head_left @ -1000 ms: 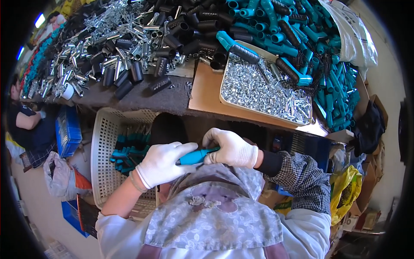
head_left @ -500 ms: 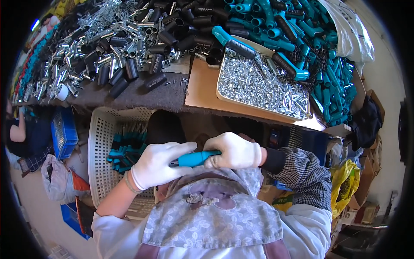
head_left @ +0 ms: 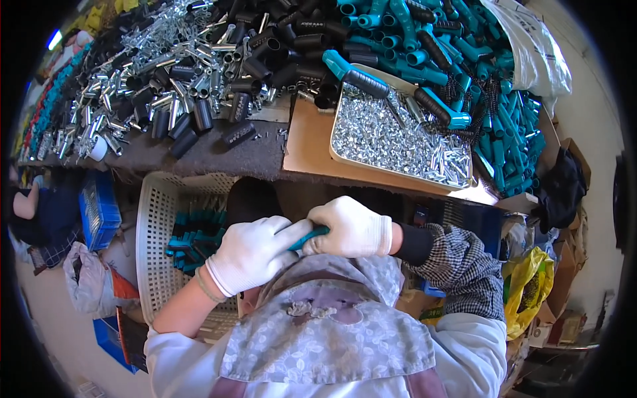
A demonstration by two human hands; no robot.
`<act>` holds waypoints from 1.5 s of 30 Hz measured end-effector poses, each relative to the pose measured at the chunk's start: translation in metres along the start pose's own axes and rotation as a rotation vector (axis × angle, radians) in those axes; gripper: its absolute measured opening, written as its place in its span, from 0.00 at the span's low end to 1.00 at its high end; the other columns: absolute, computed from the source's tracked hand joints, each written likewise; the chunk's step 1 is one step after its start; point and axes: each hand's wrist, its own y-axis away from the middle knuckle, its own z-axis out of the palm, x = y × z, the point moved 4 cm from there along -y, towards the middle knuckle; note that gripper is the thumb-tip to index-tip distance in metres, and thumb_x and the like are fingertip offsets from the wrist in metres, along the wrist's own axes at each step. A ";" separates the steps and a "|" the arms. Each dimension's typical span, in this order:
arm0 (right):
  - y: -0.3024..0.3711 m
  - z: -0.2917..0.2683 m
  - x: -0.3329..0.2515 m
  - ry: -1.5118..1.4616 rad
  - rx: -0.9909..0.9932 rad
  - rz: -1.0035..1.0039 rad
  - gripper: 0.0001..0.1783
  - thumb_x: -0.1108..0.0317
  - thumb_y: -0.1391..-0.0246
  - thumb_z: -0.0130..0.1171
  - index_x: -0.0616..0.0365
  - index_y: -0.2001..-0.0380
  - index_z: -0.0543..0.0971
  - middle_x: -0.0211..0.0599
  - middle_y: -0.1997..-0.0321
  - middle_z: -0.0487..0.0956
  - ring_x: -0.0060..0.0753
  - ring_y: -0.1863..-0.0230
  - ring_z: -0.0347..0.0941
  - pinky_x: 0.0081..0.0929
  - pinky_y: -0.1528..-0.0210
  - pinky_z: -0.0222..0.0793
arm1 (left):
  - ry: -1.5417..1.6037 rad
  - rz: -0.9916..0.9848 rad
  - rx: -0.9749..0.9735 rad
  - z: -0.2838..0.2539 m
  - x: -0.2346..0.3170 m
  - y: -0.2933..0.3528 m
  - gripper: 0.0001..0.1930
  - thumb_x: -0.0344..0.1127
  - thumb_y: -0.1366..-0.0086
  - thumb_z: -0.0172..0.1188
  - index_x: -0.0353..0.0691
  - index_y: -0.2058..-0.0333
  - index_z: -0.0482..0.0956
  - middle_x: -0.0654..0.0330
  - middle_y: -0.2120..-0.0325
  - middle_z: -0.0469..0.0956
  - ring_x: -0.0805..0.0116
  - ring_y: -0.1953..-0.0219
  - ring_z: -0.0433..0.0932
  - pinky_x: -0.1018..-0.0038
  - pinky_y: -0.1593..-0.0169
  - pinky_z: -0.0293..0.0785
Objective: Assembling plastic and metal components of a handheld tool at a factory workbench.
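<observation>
Between my two white-gloved hands is a teal plastic handle [head_left: 308, 237], mostly covered by fingers. My left hand [head_left: 252, 255] is closed round its left part, fingers stretched over the top. Its right end sits in the curled fingers of my right hand [head_left: 352, 227]. The hands are nearly touching, over my lap in front of the bench. To the left of them, a white plastic basket [head_left: 151, 249] holds several teal handles with metal rods [head_left: 189, 240].
On the bench ahead lie a tray of small metal parts [head_left: 398, 142], a heap of metal tubes [head_left: 179, 73], black sleeves [head_left: 312, 43] and a pile of teal handles [head_left: 507, 139]. A blue crate [head_left: 99, 205] stands left, a yellow bag [head_left: 531, 285] right. Another person's arm [head_left: 26, 202] shows far left.
My hands have drawn closer together, and my left fingers have slid over the teal handle, so less of it shows. The view has shifted slightly.
</observation>
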 end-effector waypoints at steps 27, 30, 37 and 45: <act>-0.174 -0.056 0.062 0.568 0.432 0.104 0.12 0.65 0.53 0.57 0.60 0.73 0.86 0.53 0.68 0.84 0.55 0.63 0.83 0.44 0.58 0.79 | 0.276 -0.329 0.525 0.013 -0.014 0.041 0.26 0.26 0.52 0.73 0.37 0.52 0.80 0.49 0.60 0.81 0.49 0.61 0.82 0.65 0.58 0.79; -0.166 -0.067 0.050 0.473 0.418 0.073 0.12 0.65 0.54 0.57 0.59 0.73 0.87 0.53 0.67 0.84 0.55 0.63 0.83 0.42 0.57 0.79 | 0.227 -0.341 0.516 0.001 -0.017 0.045 0.26 0.27 0.53 0.74 0.36 0.52 0.80 0.49 0.61 0.81 0.50 0.61 0.82 0.65 0.57 0.79; -0.094 -0.019 -0.022 -0.019 -0.070 -0.264 0.13 0.61 0.51 0.64 0.59 0.67 0.85 0.46 0.69 0.84 0.44 0.66 0.82 0.36 0.59 0.77 | -0.114 -0.350 0.409 -0.012 -0.025 0.049 0.38 0.34 0.56 0.76 0.42 0.42 0.75 0.53 0.65 0.82 0.53 0.65 0.81 0.63 0.62 0.78; -0.065 0.002 -0.028 0.170 0.152 -0.458 0.08 0.65 0.50 0.63 0.55 0.67 0.83 0.43 0.66 0.80 0.49 0.64 0.80 0.41 0.60 0.76 | -0.138 -0.300 0.351 -0.007 -0.026 0.039 0.49 0.35 0.57 0.76 0.42 0.33 0.65 0.54 0.74 0.78 0.53 0.72 0.79 0.61 0.67 0.75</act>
